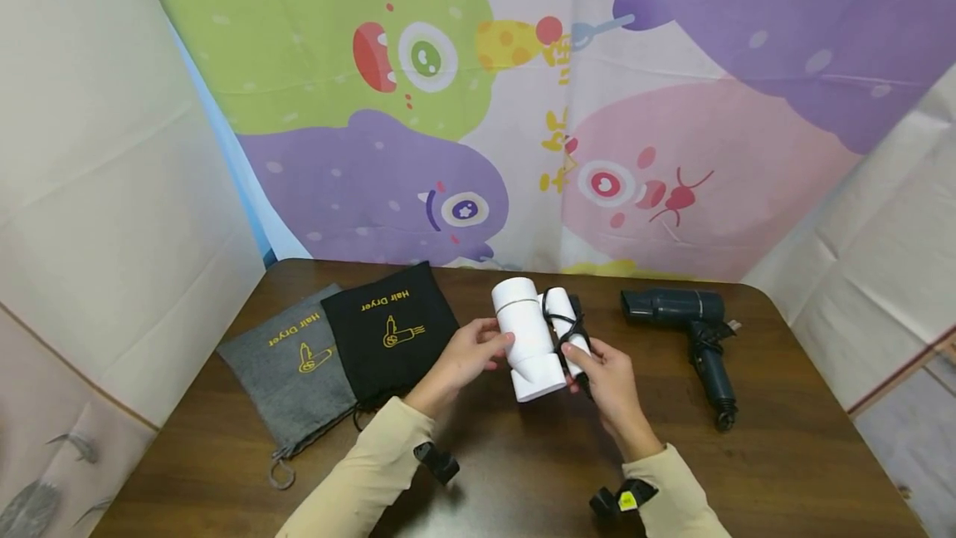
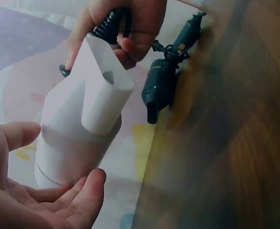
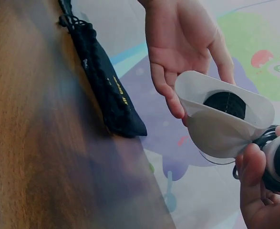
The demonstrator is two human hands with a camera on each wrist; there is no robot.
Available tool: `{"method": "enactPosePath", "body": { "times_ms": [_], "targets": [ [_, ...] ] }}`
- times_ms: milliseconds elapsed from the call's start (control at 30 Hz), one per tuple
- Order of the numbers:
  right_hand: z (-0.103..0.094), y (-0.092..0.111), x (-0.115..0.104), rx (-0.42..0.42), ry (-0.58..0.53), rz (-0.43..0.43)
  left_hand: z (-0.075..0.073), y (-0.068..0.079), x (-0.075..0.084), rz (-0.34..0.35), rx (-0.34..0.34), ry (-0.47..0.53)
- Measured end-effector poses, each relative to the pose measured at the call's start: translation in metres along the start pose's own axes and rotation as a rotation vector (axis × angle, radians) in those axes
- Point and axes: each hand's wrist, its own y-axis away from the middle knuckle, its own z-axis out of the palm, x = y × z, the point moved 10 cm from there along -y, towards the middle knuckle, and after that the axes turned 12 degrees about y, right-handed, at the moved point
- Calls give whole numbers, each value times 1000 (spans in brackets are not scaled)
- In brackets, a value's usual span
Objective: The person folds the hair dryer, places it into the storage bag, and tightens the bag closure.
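A curtained-off booth, whether in a home or elsewhere cannot be told. A cloth printed with pastel cartoon monsters (image 1: 534,106) hangs behind the far edge of a brown wood-grain table with rounded corners (image 1: 519,471), and off-white fabric sheets (image 1: 112,164) flank its left and right edges

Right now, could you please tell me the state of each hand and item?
White hair dryer: folded, held, cord wrapped round handle.
Dark hair dryer: unfolded, lying on the table.
Black pouch: lying flat, uncovered.
Gray pouch: lying flat, partly covered.
Left hand: holding the white barrel.
Right hand: gripping the white handle.
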Motion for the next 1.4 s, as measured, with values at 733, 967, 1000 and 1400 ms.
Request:
{"method": "enactPosePath", "body": {
  "times_ms": [733,967,1000,1400],
  "targets": [
    [0,3,1,18,-14,4,-29,4,13,100,18,-367],
    [-4,4,2,19,-1,11,-46,0,12,131,59,-504],
    [-4,4,2,17,2,12,-49,0,11,131,64,-515],
    [-4,3,8,13,11,38,-79,7,7,127,178,-854]
  ]
}}
